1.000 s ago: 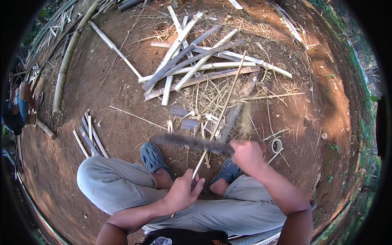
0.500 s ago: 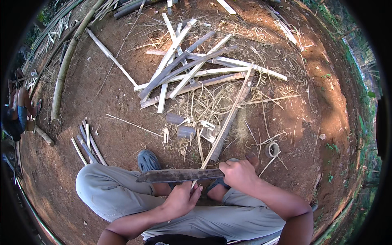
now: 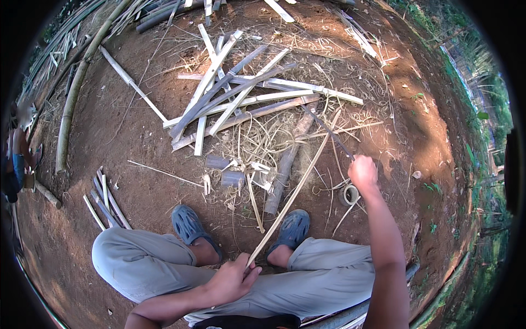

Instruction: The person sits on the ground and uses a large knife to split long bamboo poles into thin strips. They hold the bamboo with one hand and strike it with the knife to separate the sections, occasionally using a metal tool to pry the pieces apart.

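Observation:
A long, thin bamboo strip [image 3: 294, 192] slants up and away from my lap. Its near end is closed in my left hand [image 3: 234, 281], which is low over my knees. My right hand [image 3: 364, 172] is stretched far forward and gripped round a machete, its handle hidden in the fist. The dark machete blade [image 3: 342, 145] appears nearly edge-on and crosses the strip close to its far end; whether they touch I cannot tell. Beneath the strip, a thick round piece of wood [image 3: 287, 167] lies on the ground among pale curled shavings [image 3: 263, 134].
Split bamboo pieces [image 3: 235, 90] lie crossed in a heap ahead. Two short bamboo sections [image 3: 233, 179] are near my shoes [image 3: 293, 229]. A hollow bamboo ring [image 3: 349, 195] sits below my right hand. More slats [image 3: 109, 198] lie left, and another person [image 3: 19, 156] is at the far left.
My right hand has swung the machete forward and right, from beside my left hand to the strip's far end. The left hand still holds the strip. The view has shifted slightly, and my feet show more.

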The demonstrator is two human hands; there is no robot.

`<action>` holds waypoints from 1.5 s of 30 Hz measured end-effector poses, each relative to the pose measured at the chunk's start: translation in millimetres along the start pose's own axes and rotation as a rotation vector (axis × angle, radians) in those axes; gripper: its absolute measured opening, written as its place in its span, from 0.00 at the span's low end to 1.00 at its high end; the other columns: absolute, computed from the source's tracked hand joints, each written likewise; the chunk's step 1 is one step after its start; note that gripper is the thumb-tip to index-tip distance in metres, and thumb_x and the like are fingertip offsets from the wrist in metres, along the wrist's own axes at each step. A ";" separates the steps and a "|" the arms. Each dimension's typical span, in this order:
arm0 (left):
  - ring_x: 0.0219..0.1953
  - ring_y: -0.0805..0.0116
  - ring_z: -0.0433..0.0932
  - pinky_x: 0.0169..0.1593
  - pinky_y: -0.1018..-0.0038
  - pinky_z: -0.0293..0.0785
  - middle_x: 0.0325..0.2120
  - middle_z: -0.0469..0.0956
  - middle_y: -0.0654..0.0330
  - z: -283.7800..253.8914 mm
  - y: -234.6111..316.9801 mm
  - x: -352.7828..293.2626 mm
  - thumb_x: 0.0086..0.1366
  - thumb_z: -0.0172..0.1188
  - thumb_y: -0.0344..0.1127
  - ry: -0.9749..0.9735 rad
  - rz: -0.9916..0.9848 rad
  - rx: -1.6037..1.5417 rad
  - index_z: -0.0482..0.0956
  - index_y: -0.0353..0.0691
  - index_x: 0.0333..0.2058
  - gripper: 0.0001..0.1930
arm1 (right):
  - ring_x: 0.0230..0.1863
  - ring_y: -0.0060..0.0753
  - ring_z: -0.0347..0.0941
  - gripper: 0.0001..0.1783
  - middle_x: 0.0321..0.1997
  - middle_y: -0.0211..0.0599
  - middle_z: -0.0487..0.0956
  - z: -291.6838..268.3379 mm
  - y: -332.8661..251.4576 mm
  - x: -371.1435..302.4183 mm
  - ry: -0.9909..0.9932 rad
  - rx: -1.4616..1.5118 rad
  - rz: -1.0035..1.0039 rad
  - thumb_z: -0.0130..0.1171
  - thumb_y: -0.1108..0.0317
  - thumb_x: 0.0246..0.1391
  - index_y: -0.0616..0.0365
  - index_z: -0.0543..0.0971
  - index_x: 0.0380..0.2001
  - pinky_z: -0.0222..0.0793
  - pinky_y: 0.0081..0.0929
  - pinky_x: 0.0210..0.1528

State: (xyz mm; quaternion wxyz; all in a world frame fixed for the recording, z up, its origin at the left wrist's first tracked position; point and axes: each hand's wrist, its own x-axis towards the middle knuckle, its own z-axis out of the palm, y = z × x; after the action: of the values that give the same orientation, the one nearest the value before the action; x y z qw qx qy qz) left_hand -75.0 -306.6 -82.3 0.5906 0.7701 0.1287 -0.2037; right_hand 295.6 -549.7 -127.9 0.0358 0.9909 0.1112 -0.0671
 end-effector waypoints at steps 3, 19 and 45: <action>0.17 0.53 0.78 0.22 0.62 0.72 0.14 0.73 0.53 13.7 -12.5 -16.0 0.66 0.60 0.36 -0.047 0.062 0.072 0.67 0.35 0.35 0.13 | 0.38 0.56 0.80 0.09 0.32 0.56 0.82 1.0 51.5 23.0 0.078 0.012 0.115 0.55 0.70 0.52 0.61 0.83 0.32 0.77 0.45 0.42; 0.18 0.77 0.65 0.25 0.77 0.67 0.20 0.66 0.66 -2.5 -9.6 40.8 0.77 0.36 0.49 0.098 0.114 -0.846 0.66 0.40 0.35 0.19 | 0.16 0.20 0.66 0.18 0.18 0.27 0.70 -24.9 -78.8 -89.4 -0.667 1.417 0.273 0.67 0.66 0.54 0.52 0.66 0.22 0.60 0.21 0.16; 0.72 0.42 0.45 0.72 0.47 0.48 0.67 0.51 0.48 -167.9 78.2 -21.1 0.44 0.76 0.40 1.070 0.344 1.558 0.59 0.48 0.62 0.47 | 0.40 0.39 0.83 0.27 0.32 0.51 0.82 -64.6 -91.7 -114.4 -0.828 1.459 -0.241 0.62 0.85 0.51 0.46 0.56 0.19 0.75 0.23 0.30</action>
State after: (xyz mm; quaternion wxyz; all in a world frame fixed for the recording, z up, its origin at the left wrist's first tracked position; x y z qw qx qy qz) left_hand -32.2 -165.2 31.4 -0.2022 0.9458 0.0949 0.2359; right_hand 172.5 -479.6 -53.1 -0.5821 0.6426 0.1230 -0.4828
